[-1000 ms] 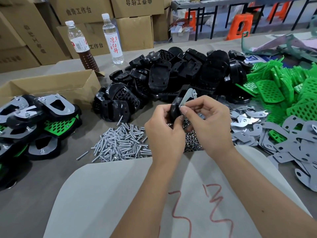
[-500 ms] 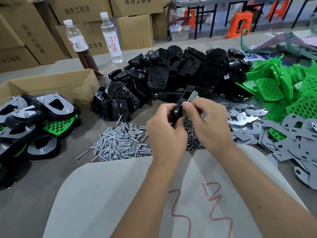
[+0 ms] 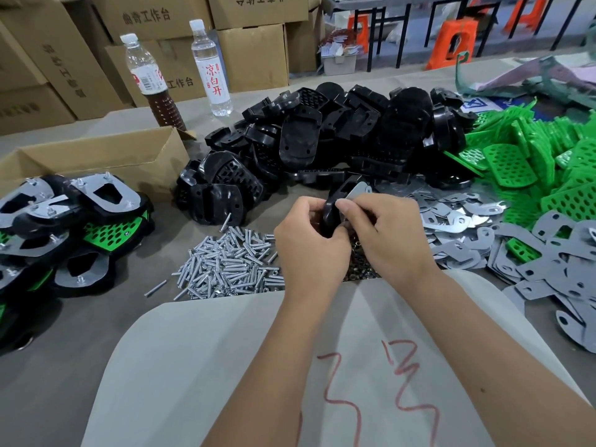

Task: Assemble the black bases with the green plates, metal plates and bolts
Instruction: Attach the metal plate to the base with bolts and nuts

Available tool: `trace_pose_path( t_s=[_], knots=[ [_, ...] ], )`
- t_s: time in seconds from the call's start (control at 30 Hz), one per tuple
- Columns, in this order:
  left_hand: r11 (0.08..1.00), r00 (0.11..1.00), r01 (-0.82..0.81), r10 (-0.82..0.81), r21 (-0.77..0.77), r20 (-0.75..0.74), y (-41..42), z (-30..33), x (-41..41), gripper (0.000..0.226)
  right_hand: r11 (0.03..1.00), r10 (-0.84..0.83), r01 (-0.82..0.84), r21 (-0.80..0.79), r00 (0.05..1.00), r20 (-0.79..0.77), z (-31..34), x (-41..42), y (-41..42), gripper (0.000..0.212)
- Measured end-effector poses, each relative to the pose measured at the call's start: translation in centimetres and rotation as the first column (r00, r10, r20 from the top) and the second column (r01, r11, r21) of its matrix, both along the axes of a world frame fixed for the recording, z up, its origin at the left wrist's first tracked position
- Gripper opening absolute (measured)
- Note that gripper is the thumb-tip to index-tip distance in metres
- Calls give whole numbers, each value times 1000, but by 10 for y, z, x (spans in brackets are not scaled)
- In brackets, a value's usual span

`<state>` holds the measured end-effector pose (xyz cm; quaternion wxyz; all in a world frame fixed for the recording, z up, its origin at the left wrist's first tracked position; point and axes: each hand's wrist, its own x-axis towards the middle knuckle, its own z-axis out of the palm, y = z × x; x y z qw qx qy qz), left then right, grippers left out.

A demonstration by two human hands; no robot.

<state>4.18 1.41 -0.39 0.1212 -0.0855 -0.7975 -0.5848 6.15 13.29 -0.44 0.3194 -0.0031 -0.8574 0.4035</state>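
My left hand (image 3: pixel 311 245) grips a black base (image 3: pixel 332 206) held upright above the table's middle. My right hand (image 3: pixel 392 235) pinches a small metal plate (image 3: pixel 359 189) against that base's top. Loose bolts (image 3: pixel 225 266) lie in a heap left of my hands, and small nuts (image 3: pixel 359 266) lie under them. A big pile of black bases (image 3: pixel 322 143) sits behind. Green plates (image 3: pixel 532 156) are heaped at the right, with shiny metal plates (image 3: pixel 451 217) and grey plates (image 3: pixel 554 262) in front of them.
Finished assemblies (image 3: pixel 64 227) are stacked at the left beside an open cardboard box (image 3: pixel 96 156). Two bottles (image 3: pixel 211 66) stand at the back before stacked cartons. A grey sheet (image 3: pixel 225 366) with red marks covers the near table.
Both hands and the held base have shifted slightly, with the fingers working on the metal plate. The camera view has drifted a little; the piles have not moved.
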Motion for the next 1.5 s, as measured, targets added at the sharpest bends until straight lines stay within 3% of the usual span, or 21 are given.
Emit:
trace_pose_path(
  t_s=[0.1, 0.27, 0.4, 0.5, 0.57, 0.73, 0.87, 0.93, 0.97, 1.07, 1.13, 1.23, 1.4, 1.5],
  knots=[
    [1000, 1000, -15, 15, 9, 25, 2, 0, 1, 33, 999, -5, 2, -42, 998, -66, 1, 1, 0, 23],
    [997, 996, -59, 56, 45, 67, 1, 1, 0, 25, 990, 64, -59, 130, 997, -40, 5, 4, -4, 12],
    [992, 990, -85, 73, 98, 120, 0, 2, -3, 22, 979, -4, 17, 201, 998, -64, 5, 7, -5, 22],
    [987, 984, -74, 49, 143, 170, 0, 2, -6, 26, 998, -23, 29, 48, 994, -110, 6, 9, -3, 16],
    [984, 981, -71, 39, 165, 191, -1, 1, -8, 26, 998, 48, -50, -25, 997, -59, 9, 10, -3, 29],
    [958, 964, -108, 36, 265, 264, -4, -2, -12, 26, 992, 55, -65, -108, 994, -92, 12, 13, -2, 27],
    [946, 959, -93, 1, 309, 284, -4, -2, -11, 27, 988, 124, -125, -95, 992, -17, 12, 14, -3, 25],
    [941, 956, -105, 6, 322, 293, -5, -1, -11, 26, 986, 81, -92, -136, 993, -83, 9, 13, 0, 46],
    [944, 958, -107, 13, 313, 288, -5, -1, -11, 25, 985, 63, -78, -154, 993, -103, 8, 12, 2, 48],
    [958, 968, -91, 21, 272, 248, -4, 1, -9, 24, 992, 107, -110, -66, 993, -47, 9, 9, -1, 16],
    [964, 974, -90, 33, 249, 223, -3, 3, -6, 25, 994, 101, -102, -24, 994, -42, 6, 7, -2, 9],
    [972, 982, -102, 65, 212, 175, -2, 3, -5, 28, 999, -28, 24, -32, 990, -139, 2, 6, 1, 32],
    [996, 997, -74, 76, 54, -26, 2, 3, 5, 19, 989, 3, 2, 148, 999, -33, 1, 1, -3, 10],
    [998, 992, -63, 62, -10, -113, 4, 3, 7, 16, 987, -2, 7, 159, 999, -33, -1, -1, -2, 14]
  ],
)
